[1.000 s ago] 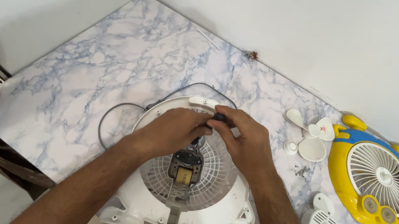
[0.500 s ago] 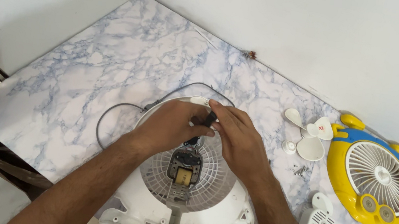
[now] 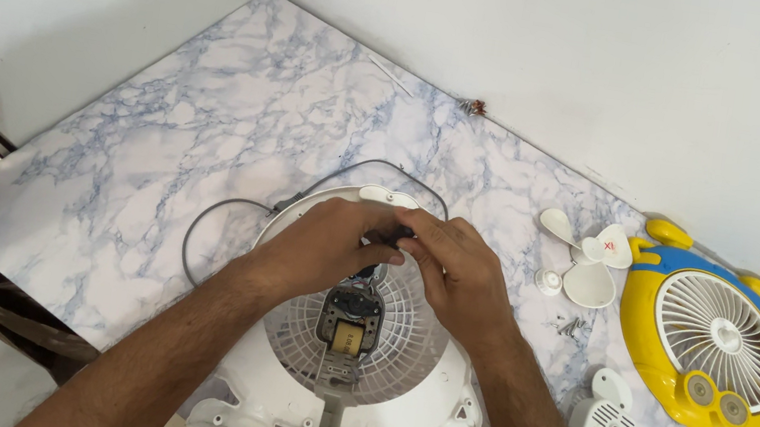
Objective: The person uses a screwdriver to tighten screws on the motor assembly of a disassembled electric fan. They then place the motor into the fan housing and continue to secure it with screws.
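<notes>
Both hands meet over the upper part of a white fan housing (image 3: 341, 409) that lies flat on the marble-patterned table (image 3: 213, 118). The left hand (image 3: 324, 250) and the right hand (image 3: 452, 270) have their fingertips pinched together on a small dark part (image 3: 402, 237), probably a wire end or connector, though the fingers cover most of it and I cannot tell exactly what it is. Both grips are nearly closed, thumbs against forefingers, with only that small piece between them.

Just below the pinch sits the motor (image 3: 349, 319), its copper-coloured winding exposed at the centre of the round grille. A grey cable (image 3: 218, 220) loops out from under the left hand and curves round the far rim of the housing, back towards the pinch.

The risks lie close to the fingers. Pulling hard on so small a piece could tear a thin lead off the motor or snap a plastic tab. The housing is held by nothing but its own weight, so a sideways tug may make it slide. Well to the right of the grip, loose screws (image 3: 569, 324), a white fan blade (image 3: 589, 260) and a small round cap (image 3: 547, 282) lie near a yellow and blue fan (image 3: 708, 338); a sweeping right forearm could scatter them.
</notes>
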